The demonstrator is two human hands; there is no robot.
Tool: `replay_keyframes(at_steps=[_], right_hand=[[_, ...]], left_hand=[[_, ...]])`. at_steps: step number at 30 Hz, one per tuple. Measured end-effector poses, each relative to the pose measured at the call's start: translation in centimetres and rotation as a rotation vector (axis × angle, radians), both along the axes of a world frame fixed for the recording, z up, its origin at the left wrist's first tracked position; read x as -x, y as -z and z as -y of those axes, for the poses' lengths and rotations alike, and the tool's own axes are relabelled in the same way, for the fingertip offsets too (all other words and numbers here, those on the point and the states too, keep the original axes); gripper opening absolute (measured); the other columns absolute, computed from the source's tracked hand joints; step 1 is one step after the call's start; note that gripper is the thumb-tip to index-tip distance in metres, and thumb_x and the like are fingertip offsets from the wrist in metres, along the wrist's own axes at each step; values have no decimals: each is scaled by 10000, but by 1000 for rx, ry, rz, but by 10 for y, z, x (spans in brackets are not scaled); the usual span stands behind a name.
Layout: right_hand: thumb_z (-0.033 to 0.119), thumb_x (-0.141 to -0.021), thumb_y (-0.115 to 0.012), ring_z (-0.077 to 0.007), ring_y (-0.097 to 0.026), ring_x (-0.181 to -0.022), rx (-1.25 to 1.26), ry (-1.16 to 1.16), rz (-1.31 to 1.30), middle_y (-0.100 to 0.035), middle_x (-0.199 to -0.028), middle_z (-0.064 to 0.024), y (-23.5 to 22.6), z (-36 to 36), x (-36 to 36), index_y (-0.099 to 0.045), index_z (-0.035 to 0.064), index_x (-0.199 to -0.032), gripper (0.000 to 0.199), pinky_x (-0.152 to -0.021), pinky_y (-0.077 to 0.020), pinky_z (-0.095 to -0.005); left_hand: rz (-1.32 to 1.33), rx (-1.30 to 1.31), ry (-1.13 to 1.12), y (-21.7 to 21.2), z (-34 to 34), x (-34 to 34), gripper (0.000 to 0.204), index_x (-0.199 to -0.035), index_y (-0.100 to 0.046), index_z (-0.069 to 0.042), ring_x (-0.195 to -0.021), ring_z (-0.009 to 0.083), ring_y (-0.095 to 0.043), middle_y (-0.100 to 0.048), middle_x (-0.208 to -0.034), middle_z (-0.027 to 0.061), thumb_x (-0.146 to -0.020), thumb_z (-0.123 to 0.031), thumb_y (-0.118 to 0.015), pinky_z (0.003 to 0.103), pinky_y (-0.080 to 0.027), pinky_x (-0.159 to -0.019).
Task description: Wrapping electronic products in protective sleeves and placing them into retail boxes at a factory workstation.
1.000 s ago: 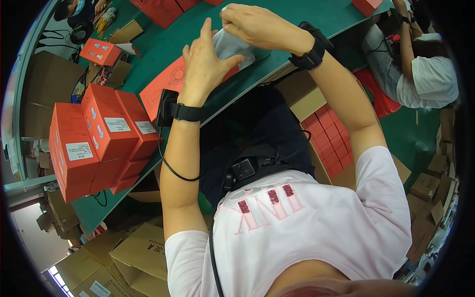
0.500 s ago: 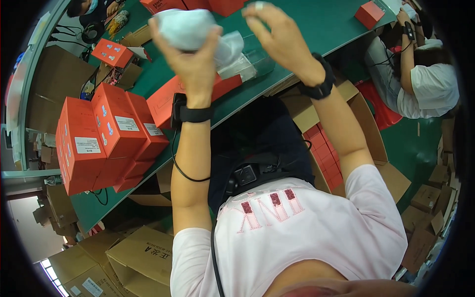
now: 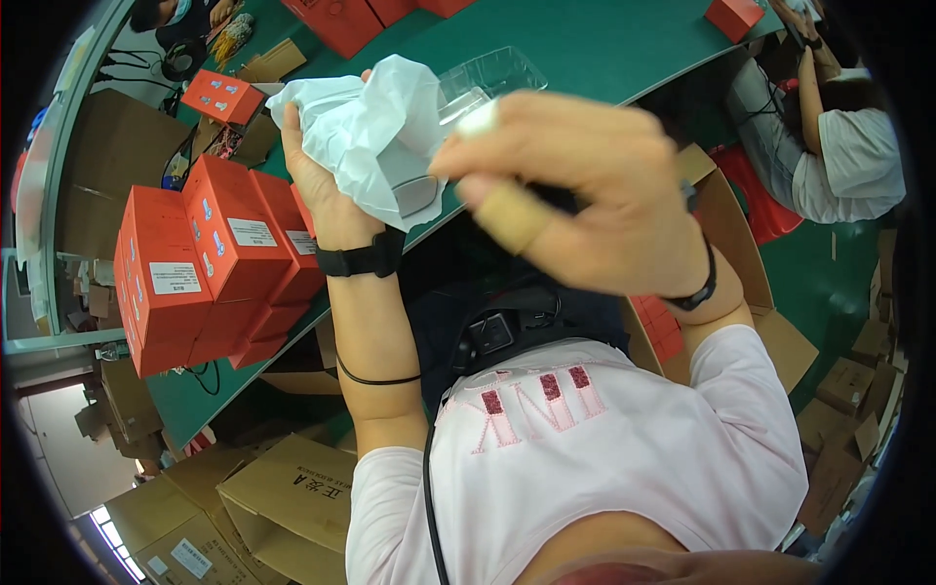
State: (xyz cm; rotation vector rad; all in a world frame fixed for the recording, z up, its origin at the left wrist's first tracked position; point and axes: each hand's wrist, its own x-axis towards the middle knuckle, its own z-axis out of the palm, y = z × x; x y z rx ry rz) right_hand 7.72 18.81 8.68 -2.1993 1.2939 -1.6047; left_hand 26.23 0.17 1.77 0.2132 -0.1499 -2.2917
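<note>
My left hand (image 3: 327,185) is raised off the green bench (image 3: 585,49), fingers closed around a crumpled white tissue-paper bundle (image 3: 366,132) with a grey rounded object (image 3: 417,195) showing at its lower edge, at about 11 o'clock in view. A second ago both hands were low on the bench, pressing this bundle down; half a second ago the left had already lifted it. Now it is up close to the camera, so I judge the wrapping is being checked or finished in the air, not on the surface.

My right hand (image 3: 585,195) is lifted too, at about 1 o'clock, fingers loosely curled with the tips just beside the paper. One fingertip wears a white cover, another a tan wrap. I cannot tell whether it pinches the paper or holds nothing.

A clear moulded plastic tray (image 3: 492,78) lies on the bench behind the bundle, at 12 o'clock. A stack of orange cardboard boxes with white labels (image 3: 210,258) sits at 9 o'clock. An open brown carton (image 3: 746,292) stands at 3 o'clock. Another person in a white shirt (image 3: 853,161) is seated at 2 o'clock.
</note>
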Motion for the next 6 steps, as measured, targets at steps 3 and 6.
replay_keyframes(at_steps=[3,6], right_hand=[[79,-849,-739,-258,-694,-786,22,81,-89,-693,-906,-155,13,10,-19,-720,-10,-1043,214,-719,-544,-328],[188,-908,-700,-285,-716,-867,-578,-64,15,-712,-1008,-193,3,22,-15,-697,28,-1146,286,-809,-548,-406]], left_hand=[[116,82,-102,-3,-9,13,573,-1331,-532,-83,-1155,385,-610,-609,-1247,232,-927,-475,-636,605,-498,-1020],[354,165,-449,-8,-11,23,630,-1345,-538,-140,-1232,399,-574,-601,-1341,161,-897,-573,-634,608,-473,-1056]])
